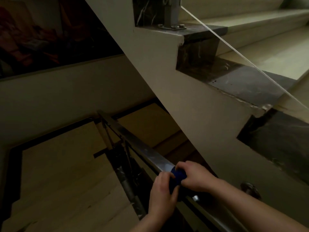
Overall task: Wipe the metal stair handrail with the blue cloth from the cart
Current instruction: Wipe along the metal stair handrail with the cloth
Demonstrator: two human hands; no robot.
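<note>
Handrail: the metal stair handrail (147,150) runs from the lower right up toward the landing corner, its flat top catching a dull shine, and I'm leaning right over it.
Cloth: the blue cloth (178,179) sits bunched on top of the rail, squeezed between both my hands, only a small dark-blue patch showing.
Left hand: my left hand (163,194) is curled over the near side of the cloth, thumb pressed against it, fingers wrapped down around the rail.
Right hand: my right hand (194,177) is clamped over the far side of the cloth, knuckles up, fingertips tucked into the fabric.
Below: the pale stair treads (66,181) of the lower flight drop away under the rail.
Right side: the concrete underside of the upper flight (192,114) slants past, with dark marble steps (242,77) above it.
</note>
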